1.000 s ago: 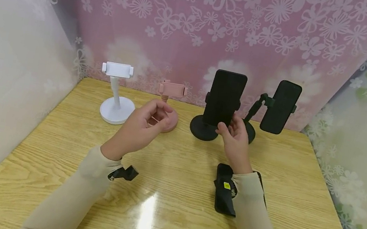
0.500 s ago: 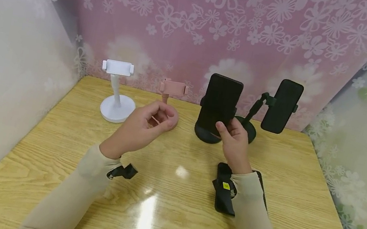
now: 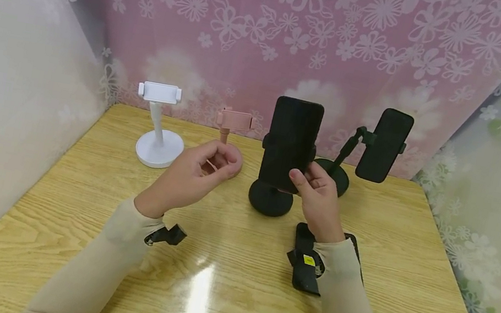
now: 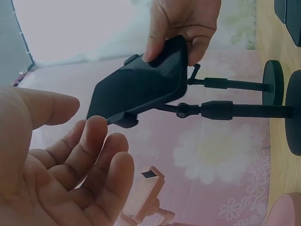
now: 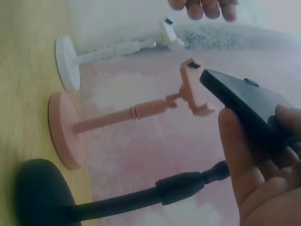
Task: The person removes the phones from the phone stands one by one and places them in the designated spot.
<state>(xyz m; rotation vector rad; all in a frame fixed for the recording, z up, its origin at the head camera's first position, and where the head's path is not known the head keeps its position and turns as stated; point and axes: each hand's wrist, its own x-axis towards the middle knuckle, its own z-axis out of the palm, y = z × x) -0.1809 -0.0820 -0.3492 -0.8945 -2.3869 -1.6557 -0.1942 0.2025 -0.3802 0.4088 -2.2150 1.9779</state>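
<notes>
My right hand (image 3: pixel 320 199) pinches the lower right corner of a black phone (image 3: pixel 290 144), thumb on the screen and fingers behind. The phone sits upright in the clamp of a black phone stand (image 3: pixel 270 199), whose pole shows in the left wrist view. In that view both the phone and its clamp tilt. My left hand (image 3: pixel 191 177) holds nothing, its fingers loosely bent, in front of the pink phone stand (image 3: pixel 236 120). It is apart from the phone. In the right wrist view the phone's edge (image 5: pixel 240 101) lies between thumb and fingers.
A white phone stand (image 3: pixel 155 148) stands at the back left. At the right, a dark green stand (image 3: pixel 346 151) bears another phone (image 3: pixel 385 147). Dark flat phone-like things (image 3: pixel 304 278) lie under my right wrist. Patterned cloth (image 3: pixel 273 26) hangs behind the table (image 3: pixel 108 277).
The black stand with its phone has moved left and nearer to me, its base now further forward. My right hand has kept hold of the phone. The left hand has barely moved.
</notes>
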